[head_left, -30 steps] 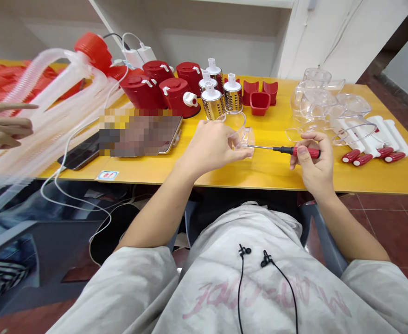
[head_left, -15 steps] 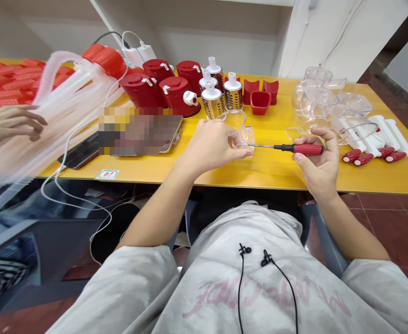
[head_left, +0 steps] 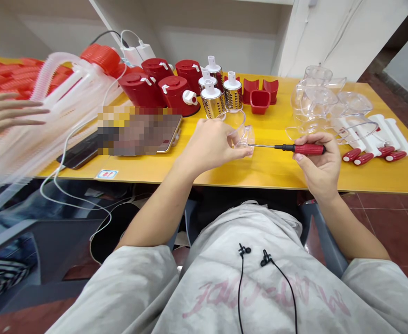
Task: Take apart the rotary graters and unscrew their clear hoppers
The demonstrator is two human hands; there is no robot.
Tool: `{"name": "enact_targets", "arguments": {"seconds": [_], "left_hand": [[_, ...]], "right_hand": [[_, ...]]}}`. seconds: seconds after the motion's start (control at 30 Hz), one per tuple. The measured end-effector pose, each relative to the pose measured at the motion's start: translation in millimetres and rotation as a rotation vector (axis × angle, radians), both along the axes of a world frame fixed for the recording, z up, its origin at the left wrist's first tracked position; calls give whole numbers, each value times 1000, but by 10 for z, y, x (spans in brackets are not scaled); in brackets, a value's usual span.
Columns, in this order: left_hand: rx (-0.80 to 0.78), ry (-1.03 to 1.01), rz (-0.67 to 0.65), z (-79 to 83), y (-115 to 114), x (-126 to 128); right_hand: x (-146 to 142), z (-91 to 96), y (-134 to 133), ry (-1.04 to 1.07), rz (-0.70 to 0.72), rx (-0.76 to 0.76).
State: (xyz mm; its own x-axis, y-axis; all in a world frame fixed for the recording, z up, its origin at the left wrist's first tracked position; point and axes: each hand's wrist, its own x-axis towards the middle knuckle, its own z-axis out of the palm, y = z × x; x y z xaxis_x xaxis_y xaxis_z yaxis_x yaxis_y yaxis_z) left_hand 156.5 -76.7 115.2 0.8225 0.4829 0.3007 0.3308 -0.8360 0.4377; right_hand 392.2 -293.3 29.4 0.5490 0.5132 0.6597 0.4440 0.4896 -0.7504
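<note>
Nearest, a grey sweatshirt [head_left: 259, 278] with black earphones [head_left: 245, 250] hanging on its front. Just above the near edge of a yellow table [head_left: 259, 178], the left hand [head_left: 209, 144] is closed around a clear plastic cup [head_left: 236, 124], and the right hand [head_left: 317, 162] grips a red-handled screwdriver [head_left: 303, 149] between thumb and fingers, its shaft tip touching the cup's lower end. Right and farther lie white handles with red grips [head_left: 374, 150], then clear plastic housings [head_left: 313, 99]. Far centre stand steel grater drums [head_left: 211, 103] and red grater bodies [head_left: 164, 95]. At far left, a co-worker's open hand [head_left: 5, 113] is beside blurred ribbed tubing [head_left: 47, 79].
</note>
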Motion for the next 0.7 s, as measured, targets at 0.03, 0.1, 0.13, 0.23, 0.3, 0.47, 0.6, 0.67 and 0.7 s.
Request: {"name": "enact_targets", "arguments": {"seconds": [0.03, 0.1, 0.13, 0.23, 0.3, 0.47, 0.6, 0.67, 0.7], "left_hand": [[1, 0, 0, 2, -2, 0], [2, 1, 1, 5, -5, 2], [1, 3, 2, 6, -6, 3], [1, 0, 5, 2, -3, 6], [5, -6, 4, -3, 2, 7], [11, -12, 0, -12, 16, 7], [16, -5, 0, -13, 16, 4], [21, -4, 0, -10, 13, 0], [22, -1, -1, -9, 12, -1]], "right_hand": [[-2, 2, 0, 2, 3, 1], [-5, 3, 0, 2, 6, 5], [-6, 2, -1, 1, 5, 5], [-6, -6, -4, -2, 3, -1], [-2, -17, -2, -2, 10, 0], [5, -35, 15, 14, 42, 16], [-10, -26, 13, 15, 26, -21], [-23, -19, 0, -3, 9, -28], [-31, -16, -7, -11, 0, -32]]}}
